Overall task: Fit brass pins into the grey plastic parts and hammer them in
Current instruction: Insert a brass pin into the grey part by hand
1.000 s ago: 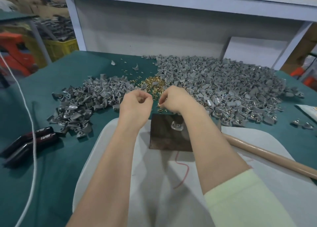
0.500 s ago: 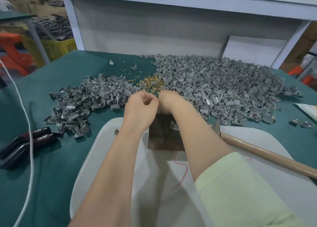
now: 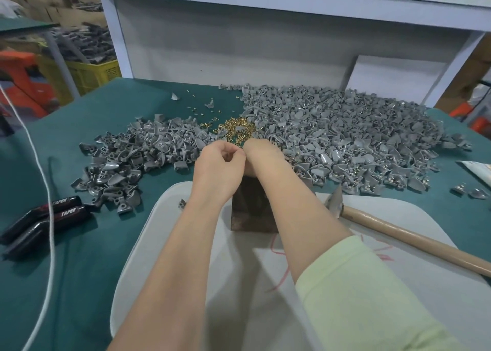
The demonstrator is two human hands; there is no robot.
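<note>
A person's left hand (image 3: 218,170) and right hand (image 3: 259,156) meet knuckle to knuckle above a dark block (image 3: 252,215) on a white board (image 3: 186,244). Both hands' fingers are curled inward. The left thumb is pressed to its fingertips, and the right hand shows only its back. Whether either hand grasps a pin or part cannot be told, since anything held is hidden between them.

Just beyond the hands lies a small heap of brass pins (image 3: 235,127), too small and jumbled to show which way any one points. It sits between a broad pile of grey plastic parts (image 3: 345,133) on the right and a smaller pile (image 3: 138,159) on the left.

The hammer (image 3: 414,241) lies with its metal head near the block's right side. Its wooden handle runs toward the lower right and is cut off by the frame edge. The forearms cover much of the block. Two black grips (image 3: 47,218) marked TAPER and a white cord (image 3: 45,191) lie on the green table (image 3: 79,284) at left.
</note>
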